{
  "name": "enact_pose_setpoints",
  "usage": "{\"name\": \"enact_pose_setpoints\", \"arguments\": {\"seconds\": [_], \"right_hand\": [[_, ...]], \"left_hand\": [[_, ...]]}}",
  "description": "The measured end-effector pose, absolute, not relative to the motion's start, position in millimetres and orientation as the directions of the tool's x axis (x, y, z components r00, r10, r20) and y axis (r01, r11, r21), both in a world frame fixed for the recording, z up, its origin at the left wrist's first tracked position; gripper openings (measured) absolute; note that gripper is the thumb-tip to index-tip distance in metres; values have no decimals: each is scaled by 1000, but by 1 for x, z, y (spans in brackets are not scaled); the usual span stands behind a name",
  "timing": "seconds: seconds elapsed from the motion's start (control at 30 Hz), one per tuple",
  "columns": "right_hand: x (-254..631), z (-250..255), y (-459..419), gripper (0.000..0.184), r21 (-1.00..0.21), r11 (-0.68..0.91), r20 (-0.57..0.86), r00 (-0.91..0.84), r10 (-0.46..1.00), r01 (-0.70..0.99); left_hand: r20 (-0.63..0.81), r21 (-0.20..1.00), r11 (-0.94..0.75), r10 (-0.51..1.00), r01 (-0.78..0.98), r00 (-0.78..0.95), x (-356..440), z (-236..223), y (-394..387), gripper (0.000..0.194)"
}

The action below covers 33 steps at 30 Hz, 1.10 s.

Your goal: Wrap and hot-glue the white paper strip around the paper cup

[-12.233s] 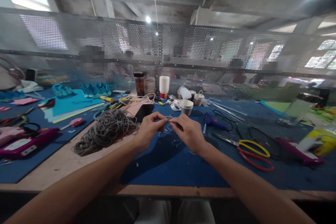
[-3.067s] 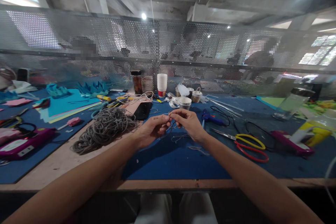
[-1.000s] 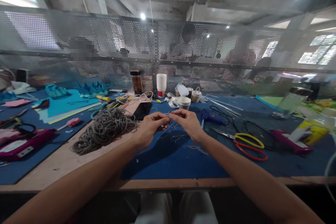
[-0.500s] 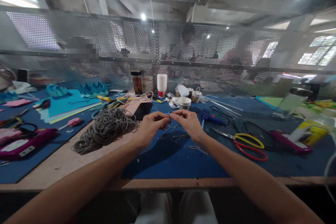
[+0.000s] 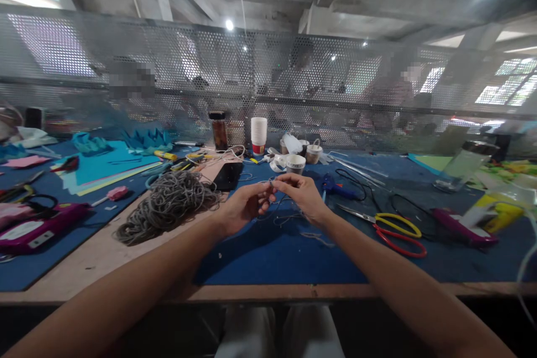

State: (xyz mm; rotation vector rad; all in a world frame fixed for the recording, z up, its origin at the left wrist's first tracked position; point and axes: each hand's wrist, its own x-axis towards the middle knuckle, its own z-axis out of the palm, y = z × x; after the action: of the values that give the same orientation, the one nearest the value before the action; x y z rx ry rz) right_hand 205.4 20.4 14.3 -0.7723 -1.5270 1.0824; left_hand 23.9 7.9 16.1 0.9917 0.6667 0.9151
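My left hand (image 5: 243,204) and my right hand (image 5: 302,194) meet above the blue mat (image 5: 277,265), fingertips nearly touching. Between them is a thin grey cord (image 5: 271,182), mostly covered by the fingers. The right thumb and forefinger pinch it; the left thumb and fingertips are on it too, with the lower left fingers loosely curled. Loops of cord (image 5: 289,217) trail beneath the hands, and a short grey piece (image 5: 316,236) lies nearer me. Left of the hands sits a tangled heap of grey cord (image 5: 168,207).
Scissors (image 5: 377,221) with yellow and red handles and a blue glue gun (image 5: 342,187) lie to the right. Behind the hands stand a printed paper cup (image 5: 296,165), stacked white cups (image 5: 259,133) and a dark phone (image 5: 229,176). A purple power strip (image 5: 44,226) is far left.
My left hand has turned slightly and its lower fingers have loosened, showing more of them. The right hand stays nearly in place, still pinching the cord.
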Motion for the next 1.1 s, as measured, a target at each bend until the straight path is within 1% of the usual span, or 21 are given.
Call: {"name": "enact_pose_setpoints", "arguments": {"seconds": [0.1, 0.27, 0.53, 0.67, 0.83, 0.9, 0.97, 1.03, 1.1], "right_hand": [[206, 15, 20, 25, -922, 384, 384, -234, 893, -45], [209, 15, 21, 25, -929, 370, 365, -212, 907, -19], [210, 13, 23, 27, -927, 374, 368, -247, 896, -21], [211, 15, 22, 29, -928, 372, 357, -252, 900, 14], [210, 14, 22, 31, -917, 396, 379, -219, 899, 37], [209, 13, 22, 30, -915, 402, 388, -212, 897, 28], [207, 12, 22, 29, -915, 404, 392, -208, 896, 17], [206, 12, 21, 27, -913, 408, 397, -201, 895, 11], [206, 12, 21, 26, -911, 413, 402, -193, 895, 20]], "left_hand": [[-78, 910, 265, 866, -321, 493, 24, 18, 6, 24], [-51, 918, 231, 875, -322, 481, 25, 17, 5, 14], [-83, 897, 282, 865, -341, 496, 23, 20, 6, 12], [-65, 903, 258, 871, -343, 486, 23, 19, 8, 12], [9, 934, 141, 909, -328, 417, 23, 18, 8, 14], [57, 951, 60, 930, -302, 364, 24, 18, 7, 15], [141, 972, -80, 950, -220, 280, 24, 18, 5, 15], [243, 969, -227, 950, -97, 198, 25, 17, 4, 16], [301, 954, -300, 940, -32, 160, 26, 16, 4, 17]]}}
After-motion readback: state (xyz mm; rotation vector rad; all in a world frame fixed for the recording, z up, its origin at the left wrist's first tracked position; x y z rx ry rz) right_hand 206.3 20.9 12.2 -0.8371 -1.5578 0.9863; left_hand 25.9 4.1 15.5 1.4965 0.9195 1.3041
